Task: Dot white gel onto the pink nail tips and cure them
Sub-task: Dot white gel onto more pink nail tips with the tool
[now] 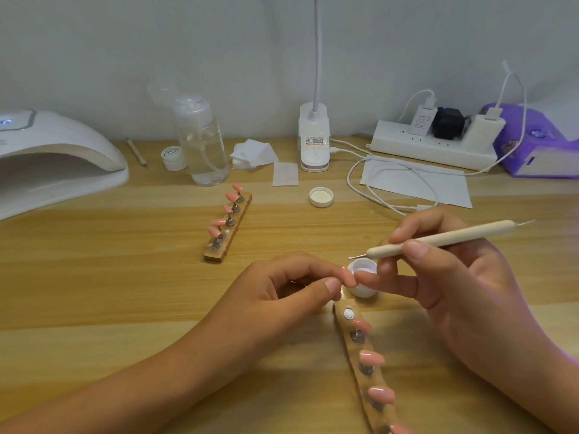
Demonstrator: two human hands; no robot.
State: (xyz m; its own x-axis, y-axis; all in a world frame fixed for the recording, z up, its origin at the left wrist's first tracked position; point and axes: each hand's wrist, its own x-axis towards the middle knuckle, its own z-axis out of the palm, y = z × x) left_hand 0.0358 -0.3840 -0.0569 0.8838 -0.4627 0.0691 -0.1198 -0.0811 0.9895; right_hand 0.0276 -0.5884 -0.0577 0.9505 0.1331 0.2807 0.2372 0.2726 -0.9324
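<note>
Pink nail tips [371, 358] are seen on two wooden holders, and one more is held in a hand. At the far left a white curing lamp [59, 158] is placed on the wooden table [94, 277]. To its right a thin stick [137, 151] is laid, and a small closed white jar [173, 158] and a clear pump bottle [202, 145] are set near the wall. In front of the bottle the far wooden holder [233, 233] is laid, with five tips on its metal stands. Farther right, white wipes [253, 153], a desk lamp base [314, 142] and a loose jar lid [321, 197] are found.

Near the front, one pink tip [348, 276] is pinched between thumb and forefinger of the left hand [282, 286], and it is touched also by a fingertip of the right hand [463, 283]. Just beside it an open gel jar [363, 277] is placed. A dotting tool [438, 238] is gripped by the right thumb and forefinger; its ball end carries a white bead and is held over the jar's rim. Below, the near wooden holder [346, 339] is laid with several tips. At the far right a power strip [432, 145] and a purple pack [539, 142] are seen.
</note>
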